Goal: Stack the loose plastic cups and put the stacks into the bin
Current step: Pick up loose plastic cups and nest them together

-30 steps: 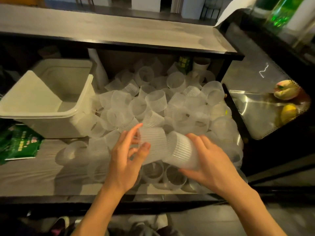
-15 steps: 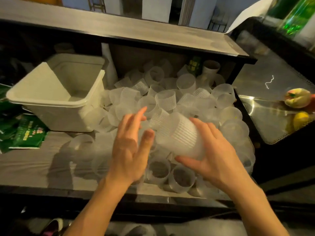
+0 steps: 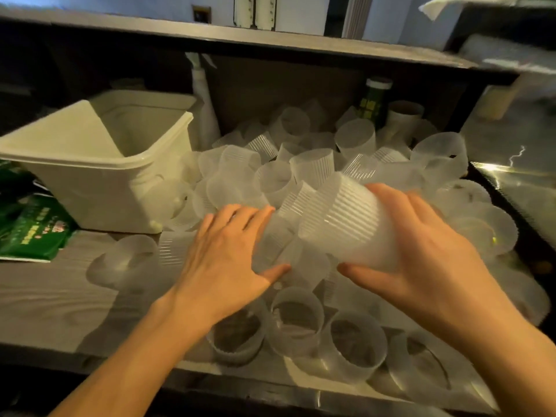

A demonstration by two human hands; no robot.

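Big wood-grain shelf (image 3: 48,299) runs across the whole lower half of the frame, with a second dark-edged counter (image 3: 270,34) overhanging it along the top. Behind that, upper middle, you can just make out pale walls and a doorway, all pretty blurry. Off on the right edge there's a shiny metal surface (image 3: 517,188) catching the light.

Most of the shelf, centre to right, is buried under a heap of loose plastic cups (image 3: 313,167), translucent and ribbed, tipped every which way, a few standing mouth-up along the front edge. The off-white bin (image 3: 99,188) sits at the left, touching the pile, with a flat lid-looking panel leaning inside it. Green packets (image 3: 33,227) lie at the far left just below the bin. At the back there's a white spray bottle (image 3: 204,109) just right of the bin and a dark green canister (image 3: 374,100) further right.

Right hand (image 3: 427,251) has its fingers and thumb curled round a short cup stack (image 3: 346,221), held tilted above the pile. Left hand (image 3: 222,260) is just beside it, fingers spread and reaching over a cup in the heap; can't tell if it's actually gripping one.
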